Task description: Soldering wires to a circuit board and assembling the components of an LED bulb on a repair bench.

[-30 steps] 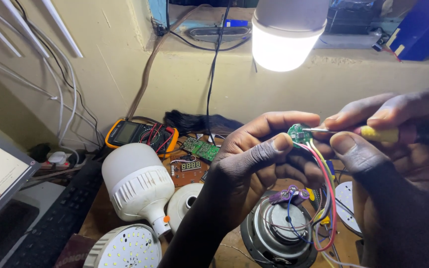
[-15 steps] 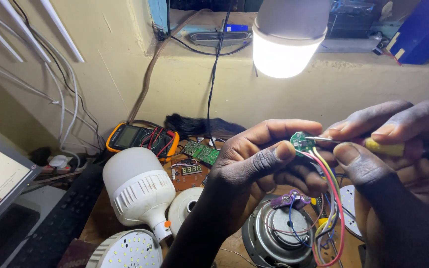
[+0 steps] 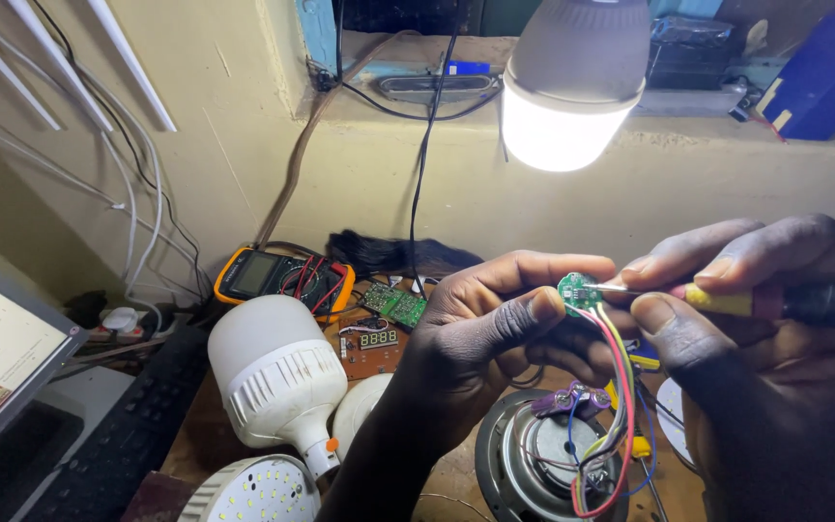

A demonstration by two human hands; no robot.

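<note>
Left hand: the left hand (image 3: 495,324) pinches a small round green circuit board (image 3: 578,290) between thumb and forefinger, raised above the counter (image 3: 195,425), face turned up to the light.
Right hand: the right hand (image 3: 756,358) is closed around a yellow-handled tool (image 3: 727,301); its thin metal tip (image 3: 613,287) sits right at the board's edge. Whether it is a soldering iron or a small driver, I cannot tell.
Wires: a red, yellow and blue wire bundle (image 3: 620,387) hangs from the board down to the round speaker (image 3: 543,464) below.
Light: a lit bulb (image 3: 572,97) hangs just above the work.
Doing it well: by my read, this wants a steady pinch on the rim only, fingers off the contact, and the tool hand braced so the tip lands on one spot; some slack in the wires would keep them from tugging the board.
Around: a white bulb housing (image 3: 273,377) lies left, a multimeter (image 3: 277,277) behind it.
</note>
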